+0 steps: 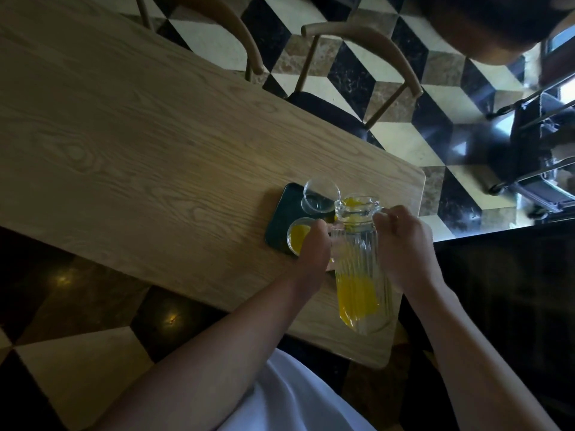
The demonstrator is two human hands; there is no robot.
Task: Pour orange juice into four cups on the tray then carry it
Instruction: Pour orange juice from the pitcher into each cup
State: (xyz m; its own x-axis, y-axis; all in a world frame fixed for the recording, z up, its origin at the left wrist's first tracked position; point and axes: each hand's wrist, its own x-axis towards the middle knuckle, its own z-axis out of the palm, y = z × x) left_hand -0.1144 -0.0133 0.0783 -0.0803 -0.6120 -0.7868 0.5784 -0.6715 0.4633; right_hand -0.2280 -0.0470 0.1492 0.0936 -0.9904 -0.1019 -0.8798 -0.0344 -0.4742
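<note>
A ribbed glass pitcher with orange juice in its lower part is held above the table, its mouth toward a dark tray. My right hand grips the pitcher's handle near the top. My left hand holds the pitcher's side. On the tray an empty clear cup stands at the far side. A cup with juice stands at the near side, partly behind my left hand. Other cups are hidden behind the pitcher.
The tray sits near the right end of a long wooden table. Two wooden chairs stand along the far edge. A dark cabinet is to the right, over patterned floor tiles.
</note>
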